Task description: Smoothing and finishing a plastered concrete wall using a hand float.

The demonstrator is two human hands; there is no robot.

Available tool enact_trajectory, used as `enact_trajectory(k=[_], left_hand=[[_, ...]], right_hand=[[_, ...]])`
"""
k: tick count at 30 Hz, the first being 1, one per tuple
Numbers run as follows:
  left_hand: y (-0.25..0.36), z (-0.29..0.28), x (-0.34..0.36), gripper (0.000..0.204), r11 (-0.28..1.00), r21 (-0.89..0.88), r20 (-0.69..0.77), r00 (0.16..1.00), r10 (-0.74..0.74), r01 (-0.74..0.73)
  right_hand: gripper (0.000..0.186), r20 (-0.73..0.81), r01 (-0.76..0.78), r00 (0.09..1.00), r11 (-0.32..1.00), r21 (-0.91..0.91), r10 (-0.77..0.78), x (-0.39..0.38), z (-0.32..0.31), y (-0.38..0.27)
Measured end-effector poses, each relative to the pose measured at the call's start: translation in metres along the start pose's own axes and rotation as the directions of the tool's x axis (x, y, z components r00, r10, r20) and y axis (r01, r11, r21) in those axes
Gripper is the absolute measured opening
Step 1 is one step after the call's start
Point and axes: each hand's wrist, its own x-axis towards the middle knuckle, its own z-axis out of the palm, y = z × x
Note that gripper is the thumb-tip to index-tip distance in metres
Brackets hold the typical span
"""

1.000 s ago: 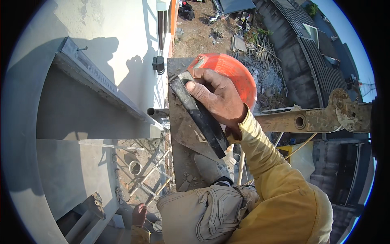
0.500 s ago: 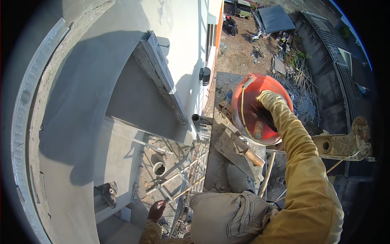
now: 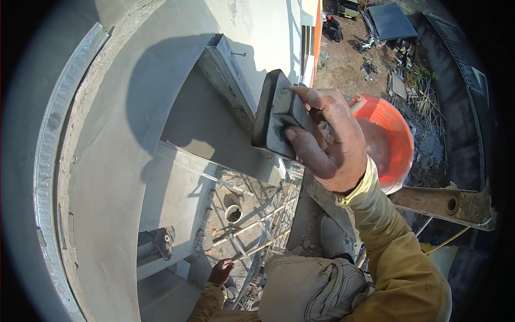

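Note:
My right hand [image 3: 335, 142] is raised in the centre, thumb and fingers gripping a dark, wet-looking rectangular block [image 3: 273, 115] with a moulded grip, beside the grey plastered wall [image 3: 107, 214]. Just behind that hand sits an orange-red bucket [image 3: 391, 134] on a dusty plank [image 3: 300, 220]. Low in the view, my left hand [image 3: 220, 272] is closed on a thin pale pole [image 3: 249, 252] beside my bent knee [image 3: 295, 284].
A metal channel [image 3: 47, 161] runs up the wall at left, and a ledge [image 3: 233, 75] juts out. A rusty steel scaffold beam [image 3: 429, 201] lies at right. Far below are a white bucket [image 3: 233, 213], poles and rubble; beyond, a dirt yard [image 3: 348, 48].
My right hand dipped into the orange bucket half a second ago and has come up leftward toward the wall, holding the dark block. The view has swung toward the wall.

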Motion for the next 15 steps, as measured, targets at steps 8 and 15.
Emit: enact_trajectory(k=[8, 15], left_hand=[[-0.011, -0.004, -0.025, 0.056, 0.991, -0.050, 0.039, 0.992, -0.124, 0.126], [-0.014, 0.003, -0.036, 0.055, 0.971, -0.086, 0.065, 0.974, -0.218, 0.223]], right_hand=[[0.045, -0.229, 0.109, 0.971, 0.981, 0.159, -0.071, 0.043, 0.140, -0.001], [0.043, -0.254, 0.039, 0.966, 0.998, -0.045, -0.049, 0.031, 0.163, 0.024]])
